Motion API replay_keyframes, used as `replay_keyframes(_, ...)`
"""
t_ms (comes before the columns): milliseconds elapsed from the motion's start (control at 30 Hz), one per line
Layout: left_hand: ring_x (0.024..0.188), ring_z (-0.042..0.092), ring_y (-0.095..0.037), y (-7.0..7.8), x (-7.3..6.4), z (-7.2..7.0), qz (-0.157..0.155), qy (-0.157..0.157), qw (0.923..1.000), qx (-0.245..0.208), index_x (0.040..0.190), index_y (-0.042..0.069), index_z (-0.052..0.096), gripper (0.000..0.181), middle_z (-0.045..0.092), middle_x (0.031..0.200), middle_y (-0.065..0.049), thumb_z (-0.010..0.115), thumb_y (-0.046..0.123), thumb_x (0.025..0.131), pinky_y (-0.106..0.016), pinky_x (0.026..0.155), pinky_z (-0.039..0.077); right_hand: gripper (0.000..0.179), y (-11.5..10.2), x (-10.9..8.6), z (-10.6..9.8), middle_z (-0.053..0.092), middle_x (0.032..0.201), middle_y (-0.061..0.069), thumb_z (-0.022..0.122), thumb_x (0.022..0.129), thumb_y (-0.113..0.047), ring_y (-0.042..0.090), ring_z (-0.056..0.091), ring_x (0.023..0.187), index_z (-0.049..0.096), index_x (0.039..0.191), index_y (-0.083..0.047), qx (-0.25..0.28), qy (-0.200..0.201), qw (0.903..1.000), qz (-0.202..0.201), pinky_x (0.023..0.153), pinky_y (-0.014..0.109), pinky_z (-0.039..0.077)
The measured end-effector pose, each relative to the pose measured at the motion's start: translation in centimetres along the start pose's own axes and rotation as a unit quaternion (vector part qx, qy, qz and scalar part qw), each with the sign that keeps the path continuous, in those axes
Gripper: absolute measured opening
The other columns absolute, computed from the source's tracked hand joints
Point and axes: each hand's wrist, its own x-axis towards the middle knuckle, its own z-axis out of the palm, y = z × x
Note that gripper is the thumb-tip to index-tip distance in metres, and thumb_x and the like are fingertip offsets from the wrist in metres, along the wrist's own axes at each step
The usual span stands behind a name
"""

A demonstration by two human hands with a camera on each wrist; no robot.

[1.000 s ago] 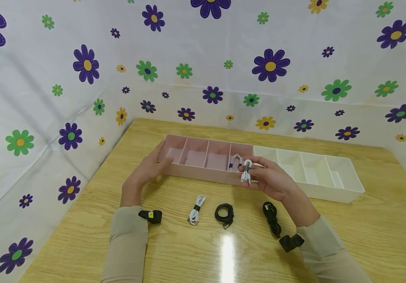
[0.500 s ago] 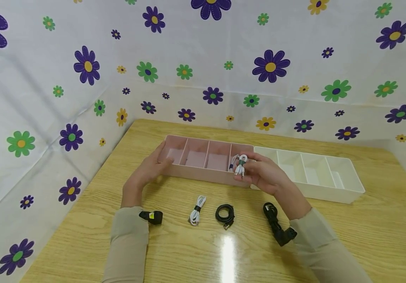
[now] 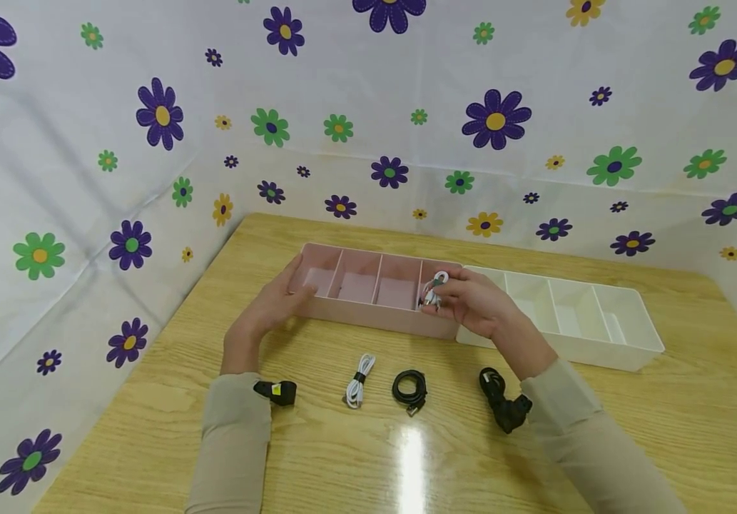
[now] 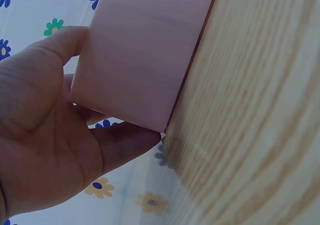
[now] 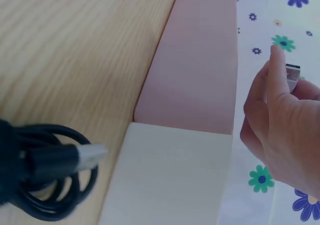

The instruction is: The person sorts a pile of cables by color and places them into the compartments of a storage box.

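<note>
My left hand (image 3: 272, 307) grips the left end of a pink divided box (image 3: 368, 316), with the thumb over its rim; the left wrist view shows fingers against the end wall (image 4: 135, 60). My right hand (image 3: 479, 303) pinches a bundled white USB cable (image 3: 436, 284) with a green tie, over the box's rightmost compartment. In the right wrist view a metal USB plug (image 5: 293, 74) sticks out behind the fingers. Another white cable inside that compartment is mostly hidden by the hand and bundle.
A cream divided box (image 3: 599, 346) adjoins the pink one on the right. In front lie a white cable with a black tie (image 3: 359, 382), a coiled black cable (image 3: 409, 391) and a black cable bundle (image 3: 491, 385), partly covered by the right wrist camera (image 3: 512, 412).
My right hand has moved left and slightly back with the white cable, from the box's front right edge to over the rightmost compartment. The left hand stays at the pink box's end.
</note>
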Motion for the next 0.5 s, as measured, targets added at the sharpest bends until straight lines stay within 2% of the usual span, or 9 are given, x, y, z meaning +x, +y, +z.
replay_keyframes(100, 0.144, 0.01, -0.031, -0.1, 0.1, 0.0, 0.0, 0.0, 1.0, -0.008, 0.152, 0.034, -0.001, 0.072, 0.01, 0.159, -0.005, 0.044, 0.047, 0.097, -0.055, 0.114, 0.013, 0.054, -0.3, 0.3, 0.2, 0.041, 0.12, 0.015, 0.042, 0.095, 0.007, 0.019, 0.062, 0.087, 0.025, 0.145, 0.001, -0.013, 0.008, 0.9999, 0.005, 0.081, 0.033, 0.055)
replay_keyframes(267, 0.144, 0.011, -0.031, 0.0, 0.1, -0.1, 0.001, 0.001, 0.9999, -0.01, 0.152, 0.033, -0.001, 0.073, 0.01, 0.158, -0.005, 0.044, 0.048, 0.097, -0.055, 0.113, 0.014, 0.056, -0.4, 0.8, 0.4, 0.038, 0.134, 0.019, 0.043, 0.094, 0.008, 0.019, 0.064, 0.087, 0.026, 0.146, -0.002, -0.017, 0.014, 0.9997, 0.011, 0.079, 0.03, 0.056)
replay_keyframes(500, 0.143, 0.014, -0.031, 0.2, -0.1, -0.1, 0.001, 0.005, 1.0, -0.004, 0.152, 0.034, 0.0, 0.075, 0.012, 0.158, -0.006, 0.045, 0.053, 0.095, -0.054, 0.113, 0.015, 0.057, -0.5, 1.5, 0.9, 0.047, 0.123, 0.017, 0.045, 0.093, 0.009, 0.019, 0.066, 0.086, 0.029, 0.146, -0.006, -0.031, 0.025, 0.9989, 0.023, 0.073, 0.029, 0.057)
